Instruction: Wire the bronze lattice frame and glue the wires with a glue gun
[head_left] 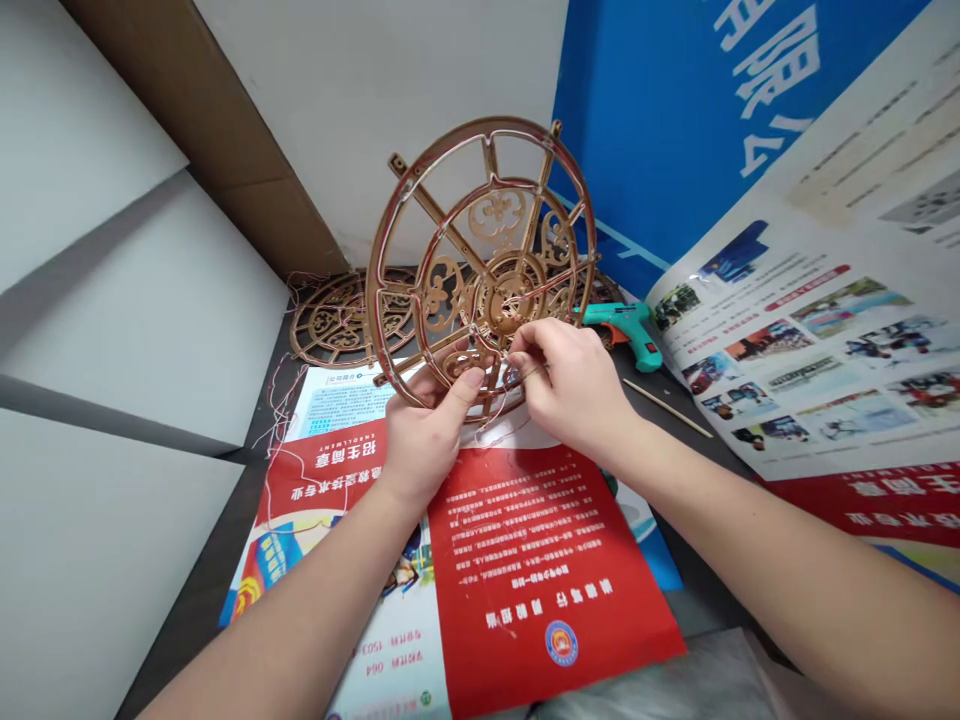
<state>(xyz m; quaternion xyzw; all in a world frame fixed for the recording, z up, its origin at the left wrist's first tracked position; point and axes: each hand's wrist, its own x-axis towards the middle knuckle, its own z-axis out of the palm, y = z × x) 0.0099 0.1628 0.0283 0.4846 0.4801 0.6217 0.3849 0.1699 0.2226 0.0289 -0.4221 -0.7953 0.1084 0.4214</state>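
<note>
A round bronze-coloured openwork frame [511,305] with scroll patterns, spokes and concentric rings is held up, tilted, above the desk. My left hand [424,435] grips its lower left edge, the thumb lying on the front and the fingers partly hidden behind. My right hand [570,385] is closed in a pinch at the lower right of the frame, on a thin wire [491,412] that trails below the fingertips. Reddish wire also runs along the frame's rings and spokes. The exact grip of the right fingertips is partly hidden.
Another bronze openwork frame [330,318] lies behind on the left, with loose wires [279,400] beside it. A teal glue gun [634,332] and a thin wooden stick [667,407] are on the right. Red and white leaflets [555,560] cover the desk; white panels [112,290] stand left.
</note>
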